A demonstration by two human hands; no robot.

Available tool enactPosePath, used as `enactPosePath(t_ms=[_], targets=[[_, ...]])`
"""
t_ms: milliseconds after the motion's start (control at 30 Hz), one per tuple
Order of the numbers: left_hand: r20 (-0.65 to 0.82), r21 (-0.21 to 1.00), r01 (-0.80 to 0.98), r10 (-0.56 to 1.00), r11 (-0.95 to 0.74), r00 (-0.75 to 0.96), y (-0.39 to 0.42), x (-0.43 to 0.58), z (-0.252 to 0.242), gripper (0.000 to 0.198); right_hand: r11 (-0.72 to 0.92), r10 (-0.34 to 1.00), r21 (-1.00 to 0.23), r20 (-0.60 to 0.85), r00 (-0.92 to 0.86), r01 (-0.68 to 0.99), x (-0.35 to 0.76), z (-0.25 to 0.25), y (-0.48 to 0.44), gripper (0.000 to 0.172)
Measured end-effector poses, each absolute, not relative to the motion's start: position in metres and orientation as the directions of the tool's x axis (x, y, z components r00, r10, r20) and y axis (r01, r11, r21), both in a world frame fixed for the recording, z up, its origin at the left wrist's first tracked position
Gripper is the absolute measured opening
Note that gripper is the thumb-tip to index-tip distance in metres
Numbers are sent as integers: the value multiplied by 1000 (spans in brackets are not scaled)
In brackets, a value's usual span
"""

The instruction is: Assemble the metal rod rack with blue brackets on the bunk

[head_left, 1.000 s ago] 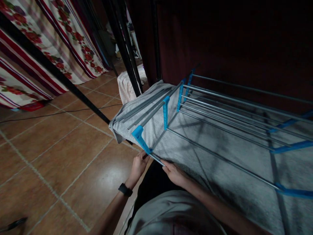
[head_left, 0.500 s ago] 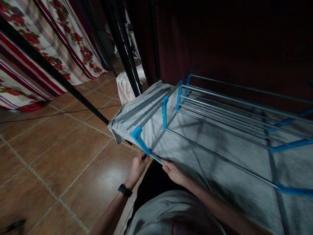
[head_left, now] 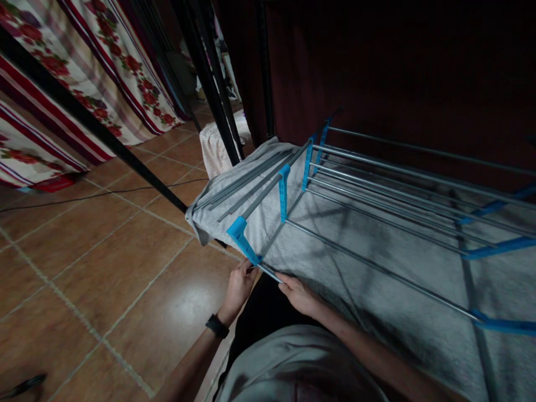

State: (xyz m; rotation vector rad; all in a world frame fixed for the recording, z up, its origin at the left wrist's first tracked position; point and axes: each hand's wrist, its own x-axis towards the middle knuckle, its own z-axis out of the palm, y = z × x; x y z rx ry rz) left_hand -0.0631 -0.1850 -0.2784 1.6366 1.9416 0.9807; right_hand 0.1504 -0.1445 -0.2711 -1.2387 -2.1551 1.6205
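A rack frame of grey metal rods (head_left: 377, 268) and blue plastic brackets (head_left: 283, 192) lies across a grey cloth cover. My left hand (head_left: 240, 286), wearing a dark wristband, closes around the lower corner of the nearest blue bracket (head_left: 243, 240), where a rod meets it. Just to the right, my right hand (head_left: 298, 292) grips the short near metal rod (head_left: 270, 272) that runs into this bracket. Some of the rod beyond my right fingers is hidden. Other blue brackets (head_left: 508, 325) hold the rods' far ends at the right.
Several loose grey rods (head_left: 247, 176) lie on the grey cloth (head_left: 355, 251) at its left end. Black metal posts (head_left: 209, 78) and a slanting black bar (head_left: 104, 137) stand left. A floral curtain (head_left: 113, 56) hangs over the tiled floor (head_left: 104, 251), where a dark cable (head_left: 100, 194) runs.
The near bracket and my left hand have shifted very slightly to the right. Both hands keep their hold.
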Motion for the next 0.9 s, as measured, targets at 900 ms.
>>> enactPosePath(t_ms=[900], targets=[[-156,833,466,935,298,-319,-161,-61,-256,58,226,974,-646,174,-147,729,274,-218,-168,42]])
